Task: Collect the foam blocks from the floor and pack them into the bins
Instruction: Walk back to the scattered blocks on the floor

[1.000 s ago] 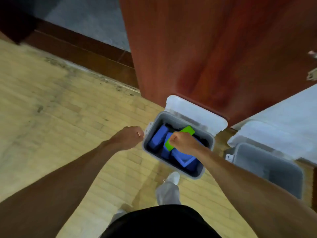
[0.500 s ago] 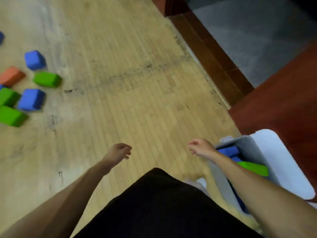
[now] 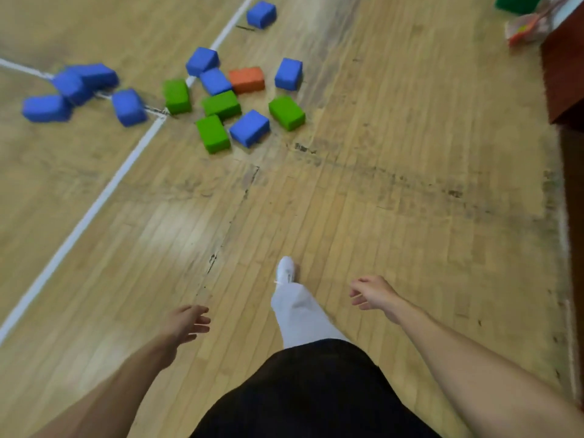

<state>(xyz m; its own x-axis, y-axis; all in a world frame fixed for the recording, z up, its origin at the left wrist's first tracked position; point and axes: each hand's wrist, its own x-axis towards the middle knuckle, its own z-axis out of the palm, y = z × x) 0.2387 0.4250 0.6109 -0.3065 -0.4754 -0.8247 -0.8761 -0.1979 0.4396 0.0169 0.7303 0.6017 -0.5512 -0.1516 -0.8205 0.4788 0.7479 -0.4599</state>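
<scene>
Fourteen foam blocks (image 3: 222, 104): lying scattered on the wooden floor (image 3: 395, 191) ahead. By a rough count, nine blue, four green and one orange; some are touching, some lying apart.
change: a second ago a green one was being pressed into one of the bins. Now the view is facing the scatter, and the bins are sitting out of frame.
meaning: that deposit is looking finished. The person appears to be heading back for another load, with most of the collecting probably still ahead.
left hand (image 3: 186, 322): hanging low, fingers loosely spread, carrying nothing.
right hand (image 3: 371, 294): hanging low, fingers lightly curled, carrying nothing.
blocks against hands: lying well ahead of both hands and out of reach, with the bulk sitting forward and to the left.
nearest edge: a blue block (image 3: 249, 128) and a green block (image 3: 212, 133) are lying side by side, closest to the person.
white shoe (image 3: 285, 270): stepping forward between the two hands, pointing roughly toward the pile.
white line (image 3: 94, 207): running diagonally under the left part of the scatter.
</scene>
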